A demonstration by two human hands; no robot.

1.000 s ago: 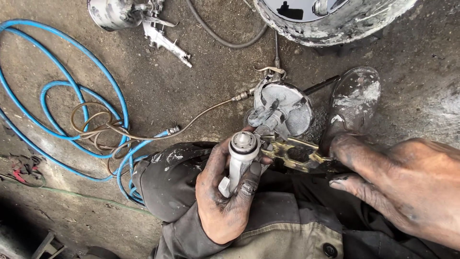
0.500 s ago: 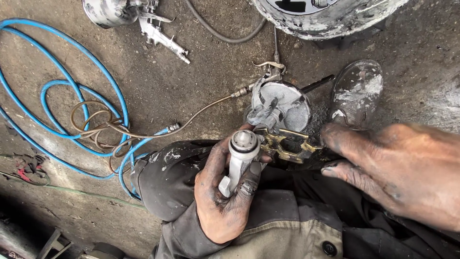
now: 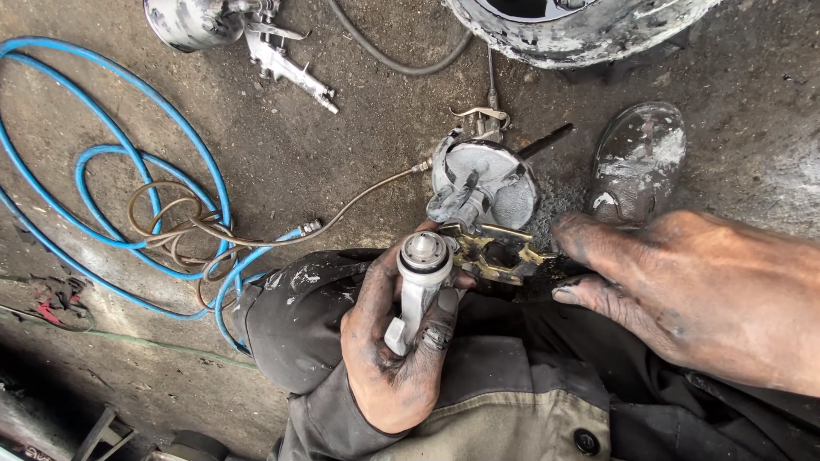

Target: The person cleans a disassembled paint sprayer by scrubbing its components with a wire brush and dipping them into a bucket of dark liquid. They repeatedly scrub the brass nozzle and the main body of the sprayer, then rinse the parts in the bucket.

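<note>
While the concrete floor point(image 3: 359, 162) fills most of the view, a blue air hose point(image 3: 111, 171) lies in loops across its nine o'clock side, with a thinner brown hose point(image 3: 256, 235) coiled inside the loops and running toward centre. At twelve o'clock sits the paint-crusted rim of a drum point(image 3: 589, 34), and at eleven o'clock a second spray gun point(image 3: 256, 38) rests on the floor. A paint-spattered shoe point(image 3: 636, 162) stands at two o'clock. The right hand point(image 3: 700, 290), at three o'clock, is open with fingers spread, its fingertips just beside a brass wrench point(image 3: 491, 252) and gripping nothing. The left hand point(image 3: 397, 341), at six o'clock, is wrapped tight around the handle of a grey spray gun point(image 3: 423, 273), nozzle end facing up, near centre. Its metal cup point(image 3: 487, 183) lies just above at twelve o'clock
</note>
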